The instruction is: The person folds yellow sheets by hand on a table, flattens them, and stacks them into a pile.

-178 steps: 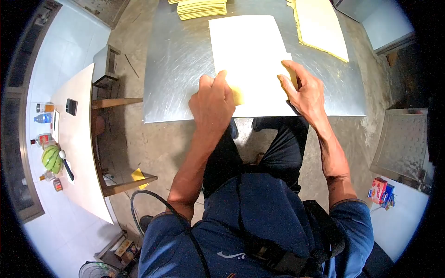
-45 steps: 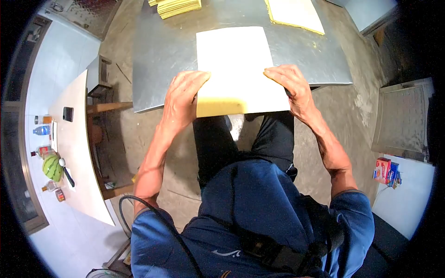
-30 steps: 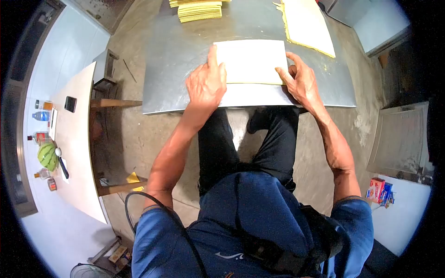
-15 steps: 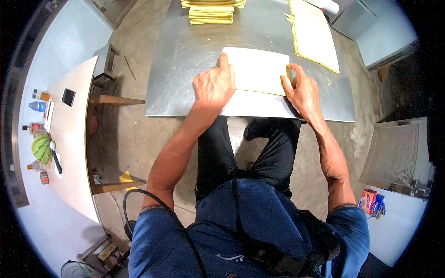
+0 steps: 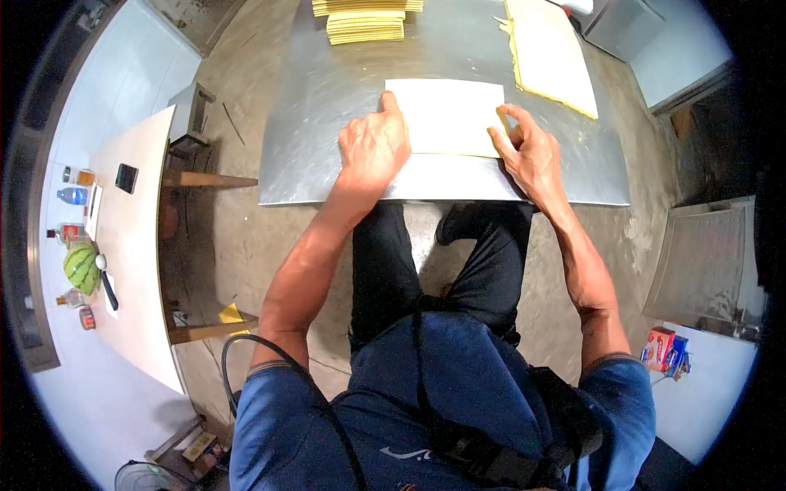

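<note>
Head view: a pale sheet [image 5: 450, 119] lies near the front edge of the metal table [image 5: 311, 106]. The left hand [image 5: 372, 147] touches its left side, grip unclear; the right hand [image 5: 532, 155], thumb and forefinger parted, meets its right edge.

Can read no word, brand or number with certainty. On the chest of the shirt [image 5: 442, 385], see a white curved mark [image 5: 405, 451], like a swoosh with small strokes, too unclear to spell out. On the red box [image 5: 657, 349] at right, make out pale lettering, too small and blurred to read; likewise on the blue packet [image 5: 677, 358] just beside. At left, on the bottle [image 5: 70, 232] near the melon [image 5: 80, 268], find a red label, illegible; on the jar [image 5: 88, 318], a reddish one, equally illegible. On the carton [image 5: 200, 447] low at left, notice print, too small to decipher.
</note>
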The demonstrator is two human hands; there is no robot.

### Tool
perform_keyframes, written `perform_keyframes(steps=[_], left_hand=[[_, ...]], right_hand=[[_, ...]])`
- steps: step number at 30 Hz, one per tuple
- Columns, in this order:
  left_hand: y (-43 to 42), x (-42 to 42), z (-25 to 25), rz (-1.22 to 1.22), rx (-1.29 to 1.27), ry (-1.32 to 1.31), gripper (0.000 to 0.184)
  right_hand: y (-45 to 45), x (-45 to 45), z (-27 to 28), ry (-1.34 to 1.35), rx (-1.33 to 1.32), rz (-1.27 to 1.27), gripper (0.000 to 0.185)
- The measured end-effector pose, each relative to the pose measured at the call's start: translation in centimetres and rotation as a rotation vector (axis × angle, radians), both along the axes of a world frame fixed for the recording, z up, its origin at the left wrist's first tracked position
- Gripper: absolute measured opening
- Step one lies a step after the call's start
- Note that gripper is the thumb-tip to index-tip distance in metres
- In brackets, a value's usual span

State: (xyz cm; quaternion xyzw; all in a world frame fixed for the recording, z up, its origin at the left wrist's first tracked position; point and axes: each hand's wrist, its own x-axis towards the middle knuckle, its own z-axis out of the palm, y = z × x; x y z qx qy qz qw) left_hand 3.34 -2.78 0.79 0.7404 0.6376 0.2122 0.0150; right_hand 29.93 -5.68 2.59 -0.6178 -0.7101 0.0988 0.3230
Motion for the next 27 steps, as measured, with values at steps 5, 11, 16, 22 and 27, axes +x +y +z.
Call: perform_keyframes(steps=[5,11,16,22,27], left_hand=[[0.2,-0.4,-1.1,-0.041,0.081,0.005,0.027],[-0.5,0.3,1.4,-0.030,-0.045,0.048,0.021],[-0.5,0.5,1.5,-0.030,-0.022,0.037,0.023],[-0.2,0.1,1.4,-0.016,-0.072,0.057,0.029],[-1.5,0.4,2.5,-0.077,0.105,0.092,0.039]], right_hand=[[-0.1,0.0,-0.1,-0.054,0.006,-0.017,0.040],[-1.6,-2.0,0.6,-0.244,0.366,0.188,0.049],[-4.2,-5.2,-0.3,-0.371,0.274,0.421,0.073],[-4.6,-3.2,-1.0,-0.452,0.181,0.396,0.074],[-4.4,-2.8,-0.8,-0.443,0.163,0.427,0.070]])
